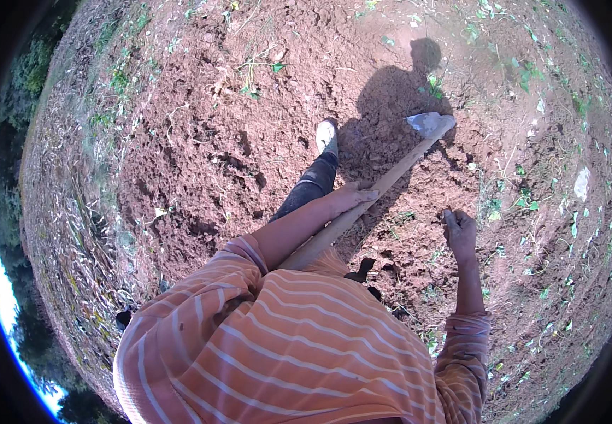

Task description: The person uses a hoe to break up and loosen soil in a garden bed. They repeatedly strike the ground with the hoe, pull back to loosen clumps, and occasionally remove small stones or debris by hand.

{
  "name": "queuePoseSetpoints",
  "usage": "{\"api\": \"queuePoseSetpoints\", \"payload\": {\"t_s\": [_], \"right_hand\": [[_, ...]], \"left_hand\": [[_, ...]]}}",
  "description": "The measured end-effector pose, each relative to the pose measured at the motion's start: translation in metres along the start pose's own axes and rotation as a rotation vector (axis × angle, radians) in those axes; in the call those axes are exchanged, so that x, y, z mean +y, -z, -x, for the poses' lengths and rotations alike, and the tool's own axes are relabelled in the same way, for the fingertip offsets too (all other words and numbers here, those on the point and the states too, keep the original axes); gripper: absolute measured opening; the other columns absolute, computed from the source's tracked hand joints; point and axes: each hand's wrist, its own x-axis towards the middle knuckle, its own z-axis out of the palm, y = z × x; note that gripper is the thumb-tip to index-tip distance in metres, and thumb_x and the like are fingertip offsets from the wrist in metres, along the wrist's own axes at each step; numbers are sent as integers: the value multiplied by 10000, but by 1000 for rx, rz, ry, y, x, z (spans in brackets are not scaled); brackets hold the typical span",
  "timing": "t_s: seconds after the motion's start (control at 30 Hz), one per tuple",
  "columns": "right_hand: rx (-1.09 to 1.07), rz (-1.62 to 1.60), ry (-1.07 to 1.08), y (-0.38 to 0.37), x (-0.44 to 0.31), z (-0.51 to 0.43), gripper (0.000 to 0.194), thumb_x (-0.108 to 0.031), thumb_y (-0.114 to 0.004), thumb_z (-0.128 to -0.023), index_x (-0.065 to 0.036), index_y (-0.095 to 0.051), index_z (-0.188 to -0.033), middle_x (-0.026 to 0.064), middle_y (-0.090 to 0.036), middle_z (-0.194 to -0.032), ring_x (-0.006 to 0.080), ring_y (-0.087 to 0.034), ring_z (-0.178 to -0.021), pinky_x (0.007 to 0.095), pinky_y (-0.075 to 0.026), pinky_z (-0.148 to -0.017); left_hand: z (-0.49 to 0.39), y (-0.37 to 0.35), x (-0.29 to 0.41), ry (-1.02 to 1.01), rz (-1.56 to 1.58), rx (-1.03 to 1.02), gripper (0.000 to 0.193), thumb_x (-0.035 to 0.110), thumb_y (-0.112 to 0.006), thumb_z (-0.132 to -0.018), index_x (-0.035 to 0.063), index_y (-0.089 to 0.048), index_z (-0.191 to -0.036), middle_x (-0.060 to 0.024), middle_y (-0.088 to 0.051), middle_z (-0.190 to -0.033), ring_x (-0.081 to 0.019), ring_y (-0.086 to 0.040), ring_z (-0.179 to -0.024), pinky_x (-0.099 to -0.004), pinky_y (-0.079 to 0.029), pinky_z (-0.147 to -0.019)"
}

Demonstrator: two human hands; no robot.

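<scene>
My left hand is closed around the wooden handle of a hoe, whose lower end runs under my left arm beside my body. The hoe's metal blade lies at the handle's far end, low over the reddish soil or on it; the exact contact cannot be told. To the right of the handle, my right hand is off the hoe, its fingers curled in. Something small and dark shows at its fingertips, too unclear to name.
My shoe stands on the clods ahead, left of the blade. Green vines trail over the ground at the right, near a pale stone or scrap. Dry stalks lie at the left, with trees beyond.
</scene>
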Motion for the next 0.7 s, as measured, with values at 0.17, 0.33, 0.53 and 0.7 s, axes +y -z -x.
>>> {"api": "queuePoseSetpoints", "payload": {"t_s": [0.17, 0.33, 0.53, 0.7], "right_hand": [[372, -157, -242, 73, 142, 114, 259, -161, -589, -811, -55, -501, -592, -25, -429, -467, 47, -331, -366, 221, -254, -340], [428, -179, -371, 74, 213, 165, 58, -66, -562, -797, -31, -516, -789, 16, -522, -584, 87, -455, -417, 221, -354, -351], [347, -307, -449, 47, 206, 113, 186, -18, -569, -744, -13, -523, -924, 67, -561, -744, 137, -560, -600, 250, -482, -467], [142, -295, -170, -6, 139, 5, 190, -103, -560, -801, 6, -533, -954, 82, -589, -804, 138, -572, -694, 266, -484, -554]], "left_hand": [[34, -4, -15, 53, -328, 59, 610, 205, -700, -681, -8, -386, -1158, -64, -544, -740, -128, -545, -522, -249, -461, -424], [97, 54, 10, 206, -922, 132, 728, 106, -690, -668, 18, -280, -1263, -149, -548, -834, -202, -578, -628, -305, -477, -481], [188, 128, 101, 324, -1599, 819, 411, 169, -598, -732, 69, -449, -1102, -138, -562, -937, -232, -563, -877, -389, -439, -808], [151, 140, 196, 209, -1987, 997, 302, 295, -626, -702, 96, -552, -917, -83, -584, -849, -197, -584, -843, -345, -449, -787]]}}
